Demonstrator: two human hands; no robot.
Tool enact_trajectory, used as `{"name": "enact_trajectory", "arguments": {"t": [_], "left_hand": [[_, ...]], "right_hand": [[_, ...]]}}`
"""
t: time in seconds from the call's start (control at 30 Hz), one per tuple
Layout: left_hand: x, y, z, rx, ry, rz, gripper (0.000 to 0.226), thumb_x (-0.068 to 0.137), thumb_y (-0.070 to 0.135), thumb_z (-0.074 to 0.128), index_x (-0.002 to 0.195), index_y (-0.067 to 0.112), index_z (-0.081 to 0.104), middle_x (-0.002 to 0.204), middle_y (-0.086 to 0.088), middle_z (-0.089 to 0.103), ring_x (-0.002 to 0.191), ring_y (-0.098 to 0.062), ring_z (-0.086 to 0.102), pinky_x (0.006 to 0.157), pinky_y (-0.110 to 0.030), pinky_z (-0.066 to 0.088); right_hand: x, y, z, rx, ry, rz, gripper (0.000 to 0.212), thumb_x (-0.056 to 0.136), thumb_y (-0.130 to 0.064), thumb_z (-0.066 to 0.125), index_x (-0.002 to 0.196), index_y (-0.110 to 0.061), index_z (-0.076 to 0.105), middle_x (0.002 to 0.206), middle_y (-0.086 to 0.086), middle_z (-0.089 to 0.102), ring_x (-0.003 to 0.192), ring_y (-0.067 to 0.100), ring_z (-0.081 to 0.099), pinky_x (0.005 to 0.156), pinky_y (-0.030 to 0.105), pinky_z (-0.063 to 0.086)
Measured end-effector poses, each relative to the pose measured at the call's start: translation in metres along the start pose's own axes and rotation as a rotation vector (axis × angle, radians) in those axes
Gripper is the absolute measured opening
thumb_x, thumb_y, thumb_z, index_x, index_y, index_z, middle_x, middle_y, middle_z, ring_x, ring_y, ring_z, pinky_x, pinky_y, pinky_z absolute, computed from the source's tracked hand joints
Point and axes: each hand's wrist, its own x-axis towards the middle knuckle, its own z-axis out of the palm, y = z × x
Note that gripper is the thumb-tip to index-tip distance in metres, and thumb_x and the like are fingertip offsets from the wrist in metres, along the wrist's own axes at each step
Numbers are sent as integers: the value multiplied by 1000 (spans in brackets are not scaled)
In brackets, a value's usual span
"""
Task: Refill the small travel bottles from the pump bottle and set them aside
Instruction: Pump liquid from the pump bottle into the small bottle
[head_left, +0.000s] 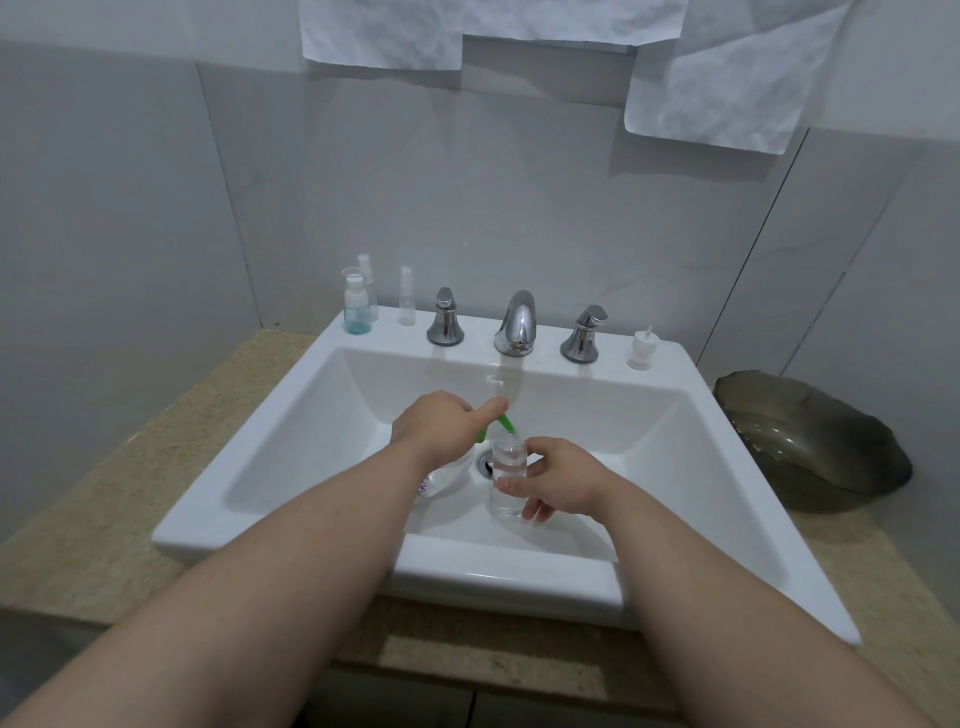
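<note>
White ceramic sink basin (311, 415), work done over it. Left hand (441, 426) grip closed on clear green-nozzled pump bottle (448, 475). Right hand (563, 480) grip holds small clear travel bottle (506, 486) upright, mouth just under nozzle (506, 425).

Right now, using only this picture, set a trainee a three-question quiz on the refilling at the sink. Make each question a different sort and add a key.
1. Multiple choice: what does the right hand hold under the green nozzle of the pump bottle? A) a small clear bottle B) a tap handle C) a white cap
2. True or false: the dark glass bowl lies inside the sink.
3. Fill in: ___ small bottles stand on the sink ledge left of the taps.
Key: 1 A; 2 false, it sits on the counter beside the sink; 3 three.
</note>
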Motion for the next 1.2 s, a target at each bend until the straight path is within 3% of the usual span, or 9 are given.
{"name": "enact_trajectory", "arguments": {"t": [0.37, 0.63, 0.73, 0.83, 1.2], "left_hand": [[2, 2, 2, -3, -8, -22, 59, 89, 70, 50, 60, 21, 66, 62, 9, 64, 71, -18, 62, 65, -31, 41], [3, 1, 2, 10, 0, -16, 61, 87, 64, 49, 70, 9, 70, 60, 3, 58, 65, -20, 57, 61, -30, 42], [2, 1, 2, 12, 1, -14, 49, 85, 59, 50, 61, 17, 59, 57, 2, 49, 60, -21, 48, 60, -30, 40], [1, 0, 1, 7, 1, -6, 43, 80, 60, 47, 64, 22, 60, 59, 2, 49, 60, -21, 47, 61, -31, 42], [-4, -3, -2, -9, 4, 29, 70, 88, 83, 41, 66, 23, 69, 60, 11, 61, 70, -17, 60, 67, -32, 43]], "right_hand": [[-1, -2, 1, -24, 0, 2, 32, 90, -25, 81, 114, -15, 63, 86, 4, 76, 68, 24, 73, 59, 28, 57], [-1, -1, 1, -30, -7, 9, 32, 89, -25, 81, 112, -15, 63, 88, 7, 76, 69, 24, 73, 59, 28, 57], [-1, -1, 1, -42, -11, 14, 34, 89, -26, 81, 116, -15, 63, 88, 6, 75, 69, 23, 73, 59, 27, 56], [-1, -1, 1, -45, -11, 17, 35, 89, -27, 81, 117, -16, 63, 89, 5, 75, 68, 22, 73, 59, 27, 56], [-2, -3, 0, -23, -2, 1, 32, 90, -26, 81, 115, -17, 62, 97, 10, 76, 69, 22, 73, 61, 27, 58]]}}
